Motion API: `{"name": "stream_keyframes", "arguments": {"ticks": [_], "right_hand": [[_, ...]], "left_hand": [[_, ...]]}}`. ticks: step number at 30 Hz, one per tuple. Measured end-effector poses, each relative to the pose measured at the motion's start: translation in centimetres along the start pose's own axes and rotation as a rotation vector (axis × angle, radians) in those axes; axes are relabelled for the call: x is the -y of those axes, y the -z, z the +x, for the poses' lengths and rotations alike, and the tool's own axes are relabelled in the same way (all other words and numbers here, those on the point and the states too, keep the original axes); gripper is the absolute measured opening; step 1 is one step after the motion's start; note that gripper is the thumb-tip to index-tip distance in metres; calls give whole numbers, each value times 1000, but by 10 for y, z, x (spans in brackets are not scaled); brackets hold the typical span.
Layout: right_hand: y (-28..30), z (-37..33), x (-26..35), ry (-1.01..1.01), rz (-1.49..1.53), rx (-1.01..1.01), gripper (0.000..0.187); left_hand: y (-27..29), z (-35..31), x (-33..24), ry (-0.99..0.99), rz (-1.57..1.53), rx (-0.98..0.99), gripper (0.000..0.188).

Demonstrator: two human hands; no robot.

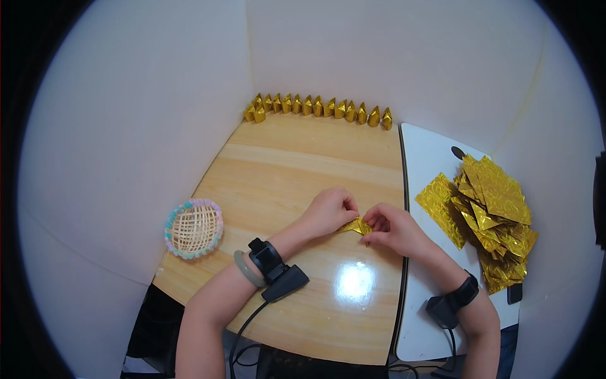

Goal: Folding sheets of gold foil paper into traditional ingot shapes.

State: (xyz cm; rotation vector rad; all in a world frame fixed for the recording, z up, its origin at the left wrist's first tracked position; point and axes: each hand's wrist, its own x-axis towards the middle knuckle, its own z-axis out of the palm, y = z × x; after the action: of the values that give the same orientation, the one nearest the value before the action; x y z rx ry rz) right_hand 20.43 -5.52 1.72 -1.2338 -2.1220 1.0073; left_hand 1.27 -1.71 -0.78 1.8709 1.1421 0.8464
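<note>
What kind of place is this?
Probably a small craft desk walled by white panels: a wooden tabletop, a row of folded gold paper pieces and a pile of gold foil sheets.

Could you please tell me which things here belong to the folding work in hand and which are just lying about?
In use: gold paper piece, left hand, right hand, gold sheet pile, row of folded gold pieces.
Lying about: small woven basket, white board.

a craft desk: wooden table (297,164) walled by white partition boards (126,126)
</note>
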Motion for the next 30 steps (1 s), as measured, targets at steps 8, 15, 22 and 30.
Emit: {"name": "stream_keyframes", "arguments": {"ticks": [8, 15, 22, 30], "right_hand": [[2, -3, 1, -101, 41, -30, 18], [-3, -3, 3, 273, -345, -84, 20], [-8, -4, 8, 226, -194, -128, 24], [-4, -3, 3, 390, -465, -102, 34]], "left_hand": [[6, -1, 2, -106, 185, 13, 8], [18, -2, 3, 140, -69, 89, 6], [20, 2, 12, 207, -256, 136, 3], [33, -7, -9, 60, -112, 307, 21]]}}
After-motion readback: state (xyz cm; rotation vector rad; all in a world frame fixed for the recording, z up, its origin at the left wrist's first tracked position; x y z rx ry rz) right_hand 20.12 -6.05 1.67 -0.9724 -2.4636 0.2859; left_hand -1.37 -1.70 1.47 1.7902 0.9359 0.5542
